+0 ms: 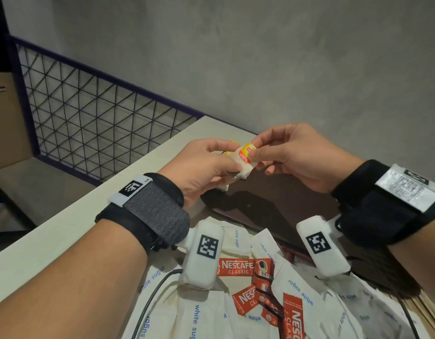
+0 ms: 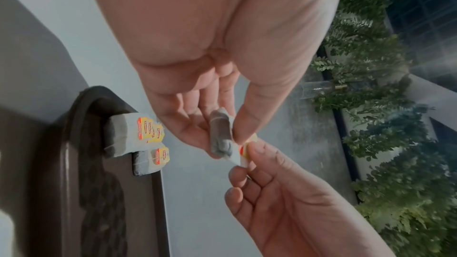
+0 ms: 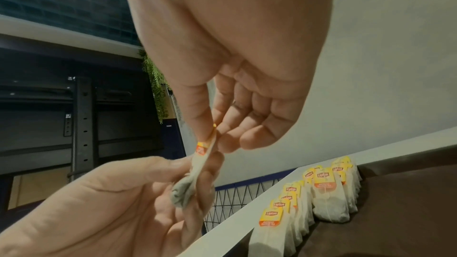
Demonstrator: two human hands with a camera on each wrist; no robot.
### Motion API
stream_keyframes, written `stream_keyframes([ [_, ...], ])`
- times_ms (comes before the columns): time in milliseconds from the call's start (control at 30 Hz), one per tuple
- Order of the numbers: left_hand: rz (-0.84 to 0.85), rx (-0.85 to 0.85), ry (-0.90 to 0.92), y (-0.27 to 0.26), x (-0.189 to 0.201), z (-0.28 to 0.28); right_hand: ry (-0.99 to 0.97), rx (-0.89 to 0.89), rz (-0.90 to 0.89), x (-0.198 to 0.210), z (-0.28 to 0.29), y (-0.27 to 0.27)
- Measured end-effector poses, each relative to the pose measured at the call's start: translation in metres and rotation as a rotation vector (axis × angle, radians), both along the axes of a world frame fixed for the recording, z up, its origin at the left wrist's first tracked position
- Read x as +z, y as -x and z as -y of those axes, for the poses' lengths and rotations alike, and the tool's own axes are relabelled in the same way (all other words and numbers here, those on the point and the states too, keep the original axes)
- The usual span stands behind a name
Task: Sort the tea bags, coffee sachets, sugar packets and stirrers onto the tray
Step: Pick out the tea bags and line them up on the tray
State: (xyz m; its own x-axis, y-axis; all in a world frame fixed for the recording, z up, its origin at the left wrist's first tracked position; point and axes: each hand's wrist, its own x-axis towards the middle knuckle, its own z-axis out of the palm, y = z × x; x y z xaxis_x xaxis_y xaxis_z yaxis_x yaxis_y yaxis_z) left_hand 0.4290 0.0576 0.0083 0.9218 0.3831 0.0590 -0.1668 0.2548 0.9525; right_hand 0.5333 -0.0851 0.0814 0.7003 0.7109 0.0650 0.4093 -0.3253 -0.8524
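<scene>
Plainly readable, "NESCAFÉ CLASSIC" runs across the red coffee sachets [image 1: 236, 267] and "white sugar" in blue across the sugar packets [image 1: 300, 289] heaped nearest the person; yellow "Lipton" tags top the tea bags [image 3: 329, 198] lined along the dark tray's [image 3: 408, 212] edge. Both forearms are raised above the tray, hands meeting. The left hand [image 1: 206, 167] pinches a tea bag [image 1: 243, 165] by its pouch, while the right hand [image 1: 297, 157] pinches that bag's tag between thumb and forefinger, other fingers loosely curled.

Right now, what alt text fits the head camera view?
Two hands hold one tea bag above a dark tray: left hand grips the pouch, right hand pinches its tag. Sugar packets and coffee sachets lie nearer.
</scene>
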Motion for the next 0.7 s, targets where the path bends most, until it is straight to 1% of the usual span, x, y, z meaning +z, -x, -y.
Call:
stream_keyframes([
  [100, 0.005, 0.001, -0.030, 0.000, 0.000, 0.001, -0.002, 0.022, 0.033, 0.003, 0.000, 0.001],
  [233, 0.020, 0.049, -0.055, 0.000, 0.000, 0.003, 0.016, 0.015, 0.053, 0.003, -0.002, 0.001],
  [400, 0.000, 0.084, -0.081, -0.001, 0.000, 0.003, 0.157, 0.023, 0.030, 0.001, -0.005, -0.003],
  [500, -0.040, 0.137, -0.055, -0.003, 0.000, 0.003, 0.216, 0.042, 0.065, 0.005, -0.007, -0.008],
  [567, -0.057, 0.198, -0.010, -0.003, 0.001, 0.000, 0.291, 0.062, 0.131, 0.011, -0.010, -0.013],
  [700, -0.063, 0.310, 0.078, -0.002, 0.001, -0.010, 0.591, 0.088, 0.408, 0.009, -0.020, -0.033],
])
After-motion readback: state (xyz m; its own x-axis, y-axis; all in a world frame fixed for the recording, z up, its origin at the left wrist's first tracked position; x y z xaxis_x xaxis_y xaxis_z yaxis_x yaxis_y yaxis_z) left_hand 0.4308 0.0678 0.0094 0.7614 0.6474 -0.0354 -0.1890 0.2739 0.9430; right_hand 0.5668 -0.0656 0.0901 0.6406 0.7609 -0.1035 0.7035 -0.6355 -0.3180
